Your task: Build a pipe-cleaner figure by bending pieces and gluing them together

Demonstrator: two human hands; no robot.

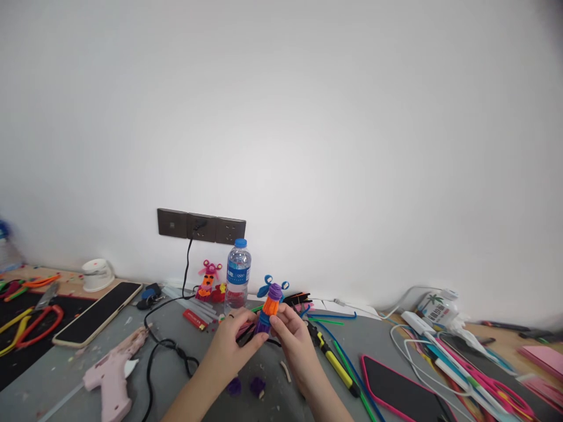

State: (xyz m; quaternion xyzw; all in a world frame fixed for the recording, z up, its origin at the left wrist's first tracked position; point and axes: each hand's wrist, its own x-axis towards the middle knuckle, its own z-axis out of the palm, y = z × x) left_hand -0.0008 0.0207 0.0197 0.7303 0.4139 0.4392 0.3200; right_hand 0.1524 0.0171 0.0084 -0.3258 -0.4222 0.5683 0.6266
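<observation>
Figurine (271, 309), nearly upright, pinched low in left grip (238, 335), held higher by right grip (292, 333)

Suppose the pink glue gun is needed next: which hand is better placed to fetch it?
The left hand, probably: the pink glue gun lies to its left, whereas the right hand is farther away. Both hands hold the pipe-cleaner figure, so the right would need to steady it alone.

A glue gun (114, 370) marks this craft workspace.
</observation>
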